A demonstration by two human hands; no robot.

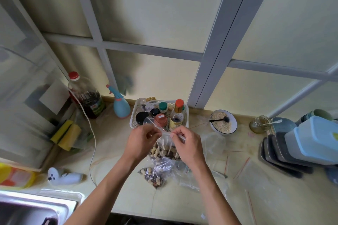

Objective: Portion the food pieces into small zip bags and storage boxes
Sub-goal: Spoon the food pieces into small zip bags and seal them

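1. Here both hands work at the mouth of a small zip bag (165,144) held just above the bench (117,144), in front of the white basket (134,115) of condiment bottles.
2. The step in hand looks like sealing or opening the zip strip. The bag hangs below the hands, partly filled with peanuts in their shells and some darker pieces.
3. To do it well, I would keep the strip level and taut between the two hands, line up the two lips, then run the pinch along the whole strip so no gap is left. The weight of the contents should hang straight down, away from the seal.
4. The left hand (141,139) has its fingers curled in, pinching the left end of the bag's top edge.
5. The right hand (188,142) likewise pinches the right end of the strip, thumb against curled fingers. Neither hand is slack.
6. A second filled bag (153,175) lies on the bench nearer the person, just beside crumpled clear plastic.
7. Empty zip bags (256,175) with red strips lie flat to the right, and stacked storage boxes (311,142) stand at the far right edge, well apart from the hands.
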